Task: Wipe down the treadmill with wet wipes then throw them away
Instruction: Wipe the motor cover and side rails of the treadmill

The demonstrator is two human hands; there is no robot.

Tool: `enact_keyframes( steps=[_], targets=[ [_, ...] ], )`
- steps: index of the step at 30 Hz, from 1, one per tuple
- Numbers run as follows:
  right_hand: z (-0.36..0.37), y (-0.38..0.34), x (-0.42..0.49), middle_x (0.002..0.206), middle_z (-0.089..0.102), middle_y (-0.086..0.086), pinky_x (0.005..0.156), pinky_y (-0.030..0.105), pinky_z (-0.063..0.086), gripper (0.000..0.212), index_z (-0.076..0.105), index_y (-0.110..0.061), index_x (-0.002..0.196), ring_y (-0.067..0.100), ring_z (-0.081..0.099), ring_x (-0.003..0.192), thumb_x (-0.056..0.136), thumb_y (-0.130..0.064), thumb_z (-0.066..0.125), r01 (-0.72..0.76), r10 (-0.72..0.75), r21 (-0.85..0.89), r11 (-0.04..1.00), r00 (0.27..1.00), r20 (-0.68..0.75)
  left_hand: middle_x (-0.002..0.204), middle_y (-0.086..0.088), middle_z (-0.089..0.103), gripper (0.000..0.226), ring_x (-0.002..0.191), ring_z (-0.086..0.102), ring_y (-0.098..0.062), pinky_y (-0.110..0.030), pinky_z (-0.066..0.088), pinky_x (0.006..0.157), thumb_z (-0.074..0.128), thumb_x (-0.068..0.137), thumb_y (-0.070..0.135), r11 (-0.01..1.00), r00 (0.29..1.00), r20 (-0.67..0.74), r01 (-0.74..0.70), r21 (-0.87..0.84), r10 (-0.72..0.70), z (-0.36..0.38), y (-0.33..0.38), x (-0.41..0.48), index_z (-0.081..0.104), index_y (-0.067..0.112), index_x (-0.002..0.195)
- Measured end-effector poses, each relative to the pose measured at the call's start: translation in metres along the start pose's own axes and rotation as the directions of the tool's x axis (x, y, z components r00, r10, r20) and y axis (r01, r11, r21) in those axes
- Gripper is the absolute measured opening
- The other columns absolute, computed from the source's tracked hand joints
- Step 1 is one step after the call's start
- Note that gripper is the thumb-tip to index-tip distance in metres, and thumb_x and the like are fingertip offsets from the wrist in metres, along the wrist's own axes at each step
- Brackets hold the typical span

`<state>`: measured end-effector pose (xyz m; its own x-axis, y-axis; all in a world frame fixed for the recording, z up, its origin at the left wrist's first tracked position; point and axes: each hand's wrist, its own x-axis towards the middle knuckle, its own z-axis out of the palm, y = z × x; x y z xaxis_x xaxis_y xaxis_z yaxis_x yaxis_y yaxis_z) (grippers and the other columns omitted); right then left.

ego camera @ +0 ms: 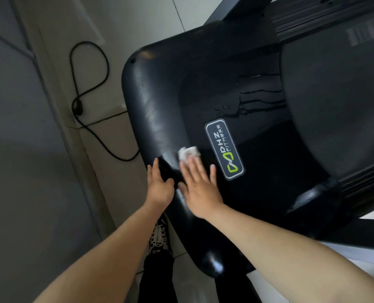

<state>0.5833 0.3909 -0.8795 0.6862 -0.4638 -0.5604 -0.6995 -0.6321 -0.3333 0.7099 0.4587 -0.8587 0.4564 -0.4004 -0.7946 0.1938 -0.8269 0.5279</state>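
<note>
Pale floor tiles (pixel 138 18) run down the left of the scene w/ a looped black power cable (pixel 77 107) lying on them, and the black plastic treadmill motor cover (pixel 203 84) fills the middle. We're bent over its near left corner. Our right hand (pixel 200 191) lies flat on the cover, fingers straight and spread. The fingertips press a small crumpled white wet wipe (pixel 188 152) onto the plastic just left of the rounded dark logo badge w/ green and white lettering (pixel 224 149). Nothing curls round the wipe; it's pinned under the tips, prob. so the whole hand can push it across the surface. Our left hand (pixel 159 189) rests against the cover's rounded left rim, fingers fairly straight and holding nothing, thumb up on the rim. It looks like a brace so we can lean in w/o slipping. Farther off, thin wet streaks (pixel 260 101) run right toward the dark grey running belt (pixel 335 106), so that patch seems wetted but not wiped dry. Our read is that we're mid-wipe on the cover, other parts prob. remain to do, and binning the wipe isn't done yet. No bin in view.
</note>
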Motion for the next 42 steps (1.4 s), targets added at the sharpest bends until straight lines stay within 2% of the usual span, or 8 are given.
enact_keyframes(
  steps=[3, 7, 13, 18, 21, 24, 28, 42],
  targets=[
    [-0.001, 0.005, 0.002, 0.166, -0.016, -0.009, 0.120, 0.055, -0.018, 0.065, -0.004, -0.029, 0.160, 0.007, -0.026, 0.150, 0.104, -0.047, 0.022, 0.202, -0.199, -0.061, 0.977, 0.978, 0.053, 0.170, -0.005, -0.002, 0.074, 0.156, 0.001, -0.024, -0.039, 0.009, 0.126, 0.050, 0.100, 0.017, 0.981, 0.994, -0.055, -0.088, 0.175, 0.099, 0.004, 0.012, 0.007, 0.011, 0.031, 0.161],
    [-0.012, 0.037, 0.006, 0.168, -0.010, -0.010, 0.121, 0.055, -0.016, 0.059, 0.005, -0.027, 0.161, 0.007, -0.024, 0.151, 0.108, -0.044, 0.024, 0.213, -0.213, -0.087, 0.973, 0.977, 0.013, 0.170, -0.004, -0.003, 0.069, 0.156, -0.010, -0.023, -0.038, 0.002, 0.124, 0.042, 0.100, 0.026, 0.832, 0.940, 0.066, -0.329, 0.446, 0.336, 0.017, 0.033, 0.024, 0.012, 0.022, 0.162],
    [-0.035, 0.088, 0.012, 0.164, -0.024, -0.011, 0.122, 0.054, -0.011, 0.065, -0.015, -0.026, 0.159, 0.008, -0.026, 0.150, 0.107, -0.046, 0.019, -0.141, 0.141, 0.002, 0.990, 0.989, -0.045, 0.167, -0.001, -0.024, 0.078, 0.154, -0.019, -0.023, -0.046, 0.011, 0.123, 0.047, 0.101, 0.030, 0.712, 0.957, 0.147, -0.284, 0.642, 0.249, 0.033, 0.043, 0.023, -0.002, 0.031, 0.162],
    [-0.044, 0.105, 0.020, 0.169, -0.009, -0.002, 0.121, 0.058, -0.010, 0.066, -0.001, -0.015, 0.161, 0.012, -0.018, 0.153, 0.107, -0.043, 0.024, -0.336, 0.350, 0.138, 0.932, 0.933, -0.090, 0.167, -0.001, -0.023, 0.081, 0.155, -0.017, -0.023, -0.047, 0.011, 0.124, 0.049, 0.099, 0.031, 0.658, 0.961, 0.146, -0.269, 0.703, 0.237, 0.028, 0.046, 0.021, -0.002, 0.033, 0.161],
    [-0.040, 0.075, 0.024, 0.170, -0.003, 0.002, 0.122, 0.059, -0.003, 0.067, 0.008, -0.013, 0.161, 0.019, -0.009, 0.155, 0.105, -0.037, 0.036, -0.184, 0.205, 0.130, 0.974, 0.963, -0.175, 0.169, -0.007, -0.017, 0.085, 0.156, -0.012, -0.029, -0.046, 0.010, 0.124, 0.055, 0.096, 0.032, 0.682, 0.970, 0.108, -0.231, 0.694, 0.219, 0.037, 0.055, 0.019, 0.003, 0.027, 0.162],
    [-0.032, 0.052, 0.023, 0.167, -0.021, -0.004, 0.124, 0.052, -0.008, 0.076, -0.001, -0.017, 0.162, 0.020, -0.020, 0.153, 0.102, -0.029, 0.044, 0.058, -0.043, 0.116, 0.992, 0.991, -0.127, 0.170, -0.006, -0.008, 0.081, 0.155, -0.005, -0.035, -0.049, 0.010, 0.124, 0.052, 0.093, 0.023, 0.736, 0.967, 0.052, -0.224, 0.638, 0.248, 0.043, 0.067, 0.019, 0.009, 0.028, 0.162],
    [-0.036, 0.072, 0.024, 0.167, -0.018, -0.013, 0.123, 0.049, -0.014, 0.065, -0.004, -0.033, 0.161, 0.009, -0.020, 0.152, 0.104, -0.040, 0.027, 0.102, -0.097, 0.057, 0.993, 0.991, -0.090, 0.170, 0.005, -0.009, 0.080, 0.155, -0.016, -0.021, -0.047, 0.004, 0.126, 0.044, 0.092, 0.012, 0.695, 0.920, 0.101, -0.354, 0.627, 0.378, 0.053, 0.070, 0.029, 0.009, 0.025, 0.162],
    [-0.057, 0.160, 0.036, 0.168, -0.015, -0.002, 0.123, 0.054, -0.005, 0.064, -0.006, -0.024, 0.161, 0.015, -0.015, 0.154, 0.108, -0.041, 0.023, -0.364, 0.404, 0.252, 0.897, 0.905, -0.131, 0.169, 0.001, -0.015, 0.072, 0.154, -0.022, -0.024, -0.045, -0.001, 0.126, 0.046, 0.099, 0.027, 0.615, 0.932, 0.101, -0.309, 0.725, 0.349, 0.080, 0.073, 0.024, 0.012, 0.030, 0.162]
  ],
)
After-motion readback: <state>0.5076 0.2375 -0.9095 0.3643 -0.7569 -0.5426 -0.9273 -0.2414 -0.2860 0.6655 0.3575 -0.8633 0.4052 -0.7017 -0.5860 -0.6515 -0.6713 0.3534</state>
